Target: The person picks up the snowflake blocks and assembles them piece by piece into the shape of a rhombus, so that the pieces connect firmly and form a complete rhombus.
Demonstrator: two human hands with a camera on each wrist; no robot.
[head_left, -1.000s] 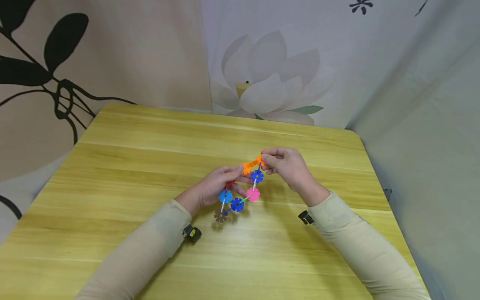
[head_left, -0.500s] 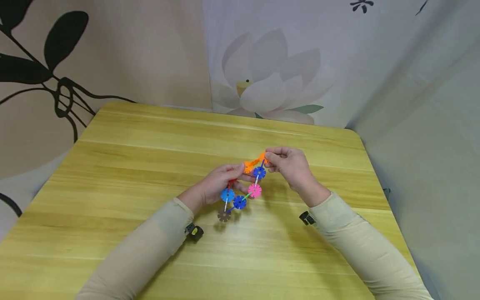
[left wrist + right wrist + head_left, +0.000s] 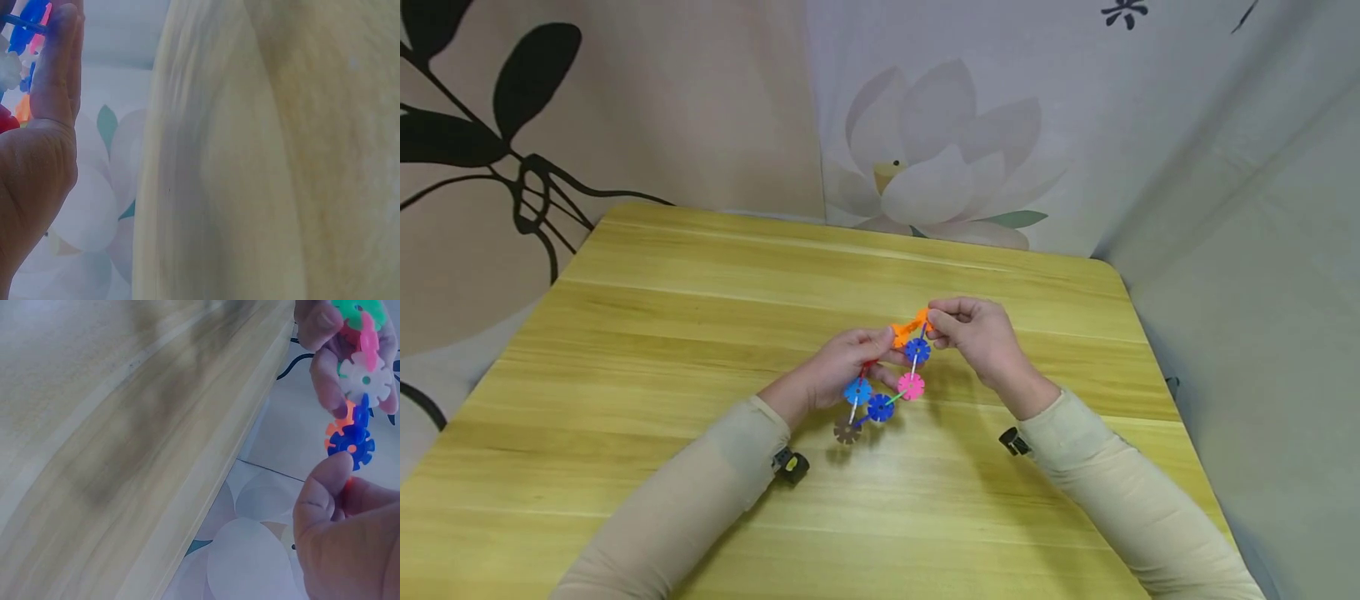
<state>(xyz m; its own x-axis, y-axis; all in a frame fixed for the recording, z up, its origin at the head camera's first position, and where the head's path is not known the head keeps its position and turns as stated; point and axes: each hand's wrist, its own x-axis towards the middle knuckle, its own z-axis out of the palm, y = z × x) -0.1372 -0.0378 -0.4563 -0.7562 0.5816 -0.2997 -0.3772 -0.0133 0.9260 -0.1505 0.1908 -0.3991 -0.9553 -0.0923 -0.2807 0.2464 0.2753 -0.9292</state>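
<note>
Slotted snowflake building discs are joined edge to face in a looped chain held above the table. Face-on in the head view are a light blue disc (image 3: 858,391), a grey-brown disc (image 3: 847,430), a pink disc (image 3: 912,386) and dark blue discs; white, green and red ones show mostly edge-on. My left hand (image 3: 842,364) holds the chain's left side, its thumb by an orange disc (image 3: 901,336) and other fingers behind the loop. Between thumb and forefinger, my right hand (image 3: 981,335) pinches the orange end at the upper right. Fingers partly hide the pinched pieces.
A light wooden table (image 3: 700,300) lies below both hands. Behind it hangs a curtain (image 3: 715,100) with leaf and lotus prints, and a plain cloth (image 3: 1262,250) borders the right side. Each sleeve cuff carries a small black wrist camera (image 3: 792,467).
Both hands and the chain have shifted slightly right over the second, with a small dip of the right hand since the middle frame. Both grips stay the same.
</note>
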